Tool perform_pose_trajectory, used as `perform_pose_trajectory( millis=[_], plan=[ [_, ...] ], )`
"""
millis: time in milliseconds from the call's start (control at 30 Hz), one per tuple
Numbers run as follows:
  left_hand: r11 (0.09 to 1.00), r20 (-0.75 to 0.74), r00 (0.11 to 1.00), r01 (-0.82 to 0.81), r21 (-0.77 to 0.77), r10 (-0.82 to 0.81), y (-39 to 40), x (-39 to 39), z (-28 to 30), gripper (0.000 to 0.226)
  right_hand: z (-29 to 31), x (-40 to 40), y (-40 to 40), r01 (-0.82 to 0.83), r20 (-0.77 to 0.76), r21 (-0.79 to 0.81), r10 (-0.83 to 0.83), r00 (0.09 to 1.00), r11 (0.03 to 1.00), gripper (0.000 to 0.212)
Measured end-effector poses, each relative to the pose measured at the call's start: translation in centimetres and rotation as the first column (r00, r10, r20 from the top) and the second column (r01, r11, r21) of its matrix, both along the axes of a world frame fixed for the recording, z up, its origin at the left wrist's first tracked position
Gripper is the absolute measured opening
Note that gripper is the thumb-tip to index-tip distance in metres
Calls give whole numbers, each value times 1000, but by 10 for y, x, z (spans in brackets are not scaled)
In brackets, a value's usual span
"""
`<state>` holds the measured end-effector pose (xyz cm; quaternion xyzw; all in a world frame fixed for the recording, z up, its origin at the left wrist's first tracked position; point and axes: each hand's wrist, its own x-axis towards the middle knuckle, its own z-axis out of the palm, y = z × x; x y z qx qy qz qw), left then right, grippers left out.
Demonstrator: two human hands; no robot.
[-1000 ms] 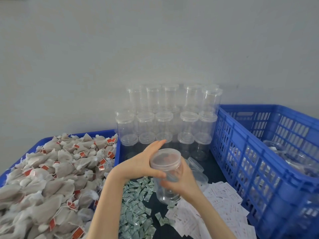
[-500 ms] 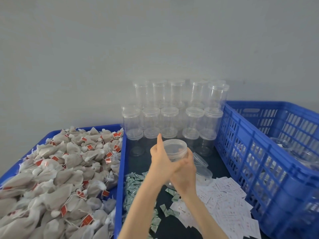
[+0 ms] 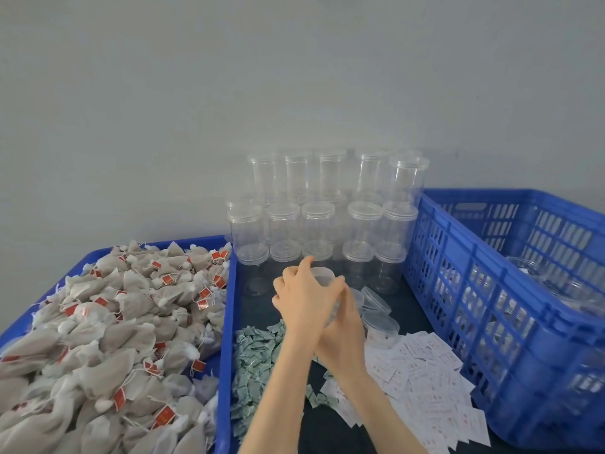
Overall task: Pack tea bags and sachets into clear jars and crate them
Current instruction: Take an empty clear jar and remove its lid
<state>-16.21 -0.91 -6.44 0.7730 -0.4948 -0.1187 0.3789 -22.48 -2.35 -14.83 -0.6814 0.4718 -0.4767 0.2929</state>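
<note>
Both my hands hold one clear jar [image 3: 323,275] over the dark table, in front of the stacked jars. My left hand [image 3: 304,298] curls over its lid and upper part. My right hand [image 3: 343,335] grips the jar's body from below and behind, so only the lid's far rim shows. Grey tea bags [image 3: 114,322] with red tags fill the blue tray [image 3: 229,339] on the left. Green sachets [image 3: 257,355] lie in a pile under my left forearm. White sachets [image 3: 425,371] are spread under my right forearm.
Empty lidded clear jars [image 3: 327,224] stand stacked in three tiers against the grey wall. Loose clear lids [image 3: 376,301] lie just right of my hands. A blue slatted crate [image 3: 474,322] at the right holds jars [image 3: 540,276].
My left hand has turned over the lid and now covers most of the jar. Both hands and the jar have moved slightly farther from me.
</note>
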Motion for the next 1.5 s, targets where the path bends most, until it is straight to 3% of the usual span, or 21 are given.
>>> perform_pose_trajectory(
  millis=[100, 200, 300, 367, 433, 500, 567, 633, 700, 767, 800, 867, 933, 1000, 1067, 1133, 1200, 1267, 1367, 1433, 1500],
  plan=[
    [976, -148, 967, 215, 45, -206, 0, 7, 4, 89, -2, -10, -2, -33, 102, 0, 33, 994, 999, 79],
    [841, -265, 826, 534, 82, -498, 12, 45, 10, 101, 0, -38, -15, -302, 332, 108, 252, 909, 947, 90],
    [696, -220, 698, 711, 103, -681, 18, 68, 14, 97, 8, -56, -21, -569, 263, 172, 519, 813, 804, 85],
    [570, -271, 567, 818, 78, -777, 16, 68, 15, 84, 8, -55, -20, -609, 181, 212, 581, 793, 765, 79],
    [644, -228, 648, 758, 105, -726, 10, 57, 11, 75, 4, -49, -16, -497, 135, 191, 479, 867, 846, 79],
    [872, -35, 888, 458, 175, -459, 1, 39, 0, 76, 0, -38, -9, -313, 46, 133, 310, 950, 940, 82],
    [963, 124, 973, 164, 215, -193, -4, 21, -6, 73, -8, -29, -5, -174, -39, 79, 178, 983, 982, 86],
    [970, 109, 982, 127, 205, -152, -5, 12, -12, 80, -12, -27, -6, -94, -100, 40, 98, 990, 995, 91],
    [910, -90, 927, 374, 181, -363, -5, 23, -12, 91, -13, -33, -10, -106, -98, 59, 111, 989, 993, 99],
    [705, -260, 720, 690, 167, -643, 0, 45, -6, 98, -12, -42, -14, -177, -16, 129, 180, 984, 976, 104],
    [620, -234, 654, 756, 208, -719, 1, 54, -3, 98, -11, -45, -15, -202, 11, 143, 203, 979, 969, 102],
    [680, -81, 730, 667, 305, -679, -1, 59, -2, 92, -10, -44, -13, -198, -25, 117, 202, 979, 973, 92],
    [847, 44, 898, 396, 354, -438, -4, 46, -2, 94, -10, -36, -9, -162, -91, 60, 167, 982, 985, 92],
    [909, 92, 952, 245, 337, -290, -4, 30, -9, 95, -12, -28, -9, -111, -121, 13, 112, 986, 994, 96],
    [894, 12, 927, 357, 272, -374, -2, 25, -17, 97, -17, -26, -11, -101, -120, 18, 102, 988, 995, 97],
    [757, -106, 801, 593, 275, -589, 2, 37, -16, 101, -21, -32, -11, -114, -66, 80, 119, 991, 990, 100],
    [645, -131, 704, 698, 311, -698, 3, 52, -12, 92, -27, -41, -10, -130, -9, 118, 132, 991, 984, 105],
    [730, -56, 789, 591, 343, -612, 1, 54, -13, 82, -31, -44, -7, -130, -54, 117, 137, 989, 984, 105],
    [856, 82, 925, 305, 417, -370, 0, 33, -23, 94, -38, -40, -2, -99, -103, 83, 107, 989, 992, 106],
    [853, 49, 917, 348, 390, -396, 2, 22, -32, 98, -42, -40, -2, -100, -102, 70, 107, 989, 993, 108],
    [735, -64, 813, 555, 390, -579, 7, 27, -32, 100, -44, -45, 0, -138, -62, 103, 145, 988, 985, 110]
  ],
)
